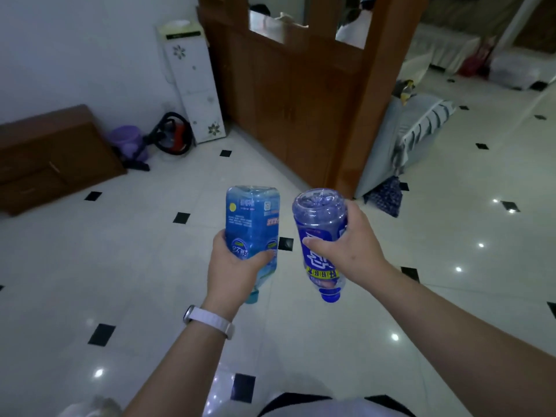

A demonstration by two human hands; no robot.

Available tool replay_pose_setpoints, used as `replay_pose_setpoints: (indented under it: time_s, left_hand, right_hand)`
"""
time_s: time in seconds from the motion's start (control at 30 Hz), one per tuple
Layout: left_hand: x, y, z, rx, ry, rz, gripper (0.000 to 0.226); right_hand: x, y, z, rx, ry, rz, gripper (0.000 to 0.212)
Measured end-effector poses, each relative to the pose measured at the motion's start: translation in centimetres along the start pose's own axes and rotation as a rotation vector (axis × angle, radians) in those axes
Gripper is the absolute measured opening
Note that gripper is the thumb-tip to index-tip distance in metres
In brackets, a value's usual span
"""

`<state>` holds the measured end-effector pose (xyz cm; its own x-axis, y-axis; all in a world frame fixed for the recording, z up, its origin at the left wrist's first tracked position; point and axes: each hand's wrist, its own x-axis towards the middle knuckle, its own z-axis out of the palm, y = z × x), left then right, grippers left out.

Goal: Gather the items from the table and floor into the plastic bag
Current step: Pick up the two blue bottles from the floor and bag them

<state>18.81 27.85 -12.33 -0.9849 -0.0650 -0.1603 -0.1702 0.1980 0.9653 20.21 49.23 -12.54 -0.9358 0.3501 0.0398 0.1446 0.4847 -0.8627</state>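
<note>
Your left hand (pixel 231 266) is clamped on the pale bottle (pixel 252 224), your right hand (pixel 352 245) on the dark bottle (pixel 316 233), both caps down at 12 o'clock. No bag in view; bagging not yet done.

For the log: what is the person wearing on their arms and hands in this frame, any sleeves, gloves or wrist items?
Both forearms are bare, with no sleeves in view and no gloves on either hand. The left hand has a pale, whitish band around its wrist, seemingly a watch or fitness strap with a rounded case at the edge. The right hand and its wrist carry nothing visible.
</note>
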Motion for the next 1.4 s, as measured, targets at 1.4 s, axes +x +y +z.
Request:
replay_pose_setpoints:
  time_s: [1.4]
  left_hand:
    - [14.0,-10.1,-41.5,-0.34,1.352,-0.336,0.058]
  right_hand:
    - [10.7,-31.2,58.8,-0.158,-1.32,-0.721,0.088]
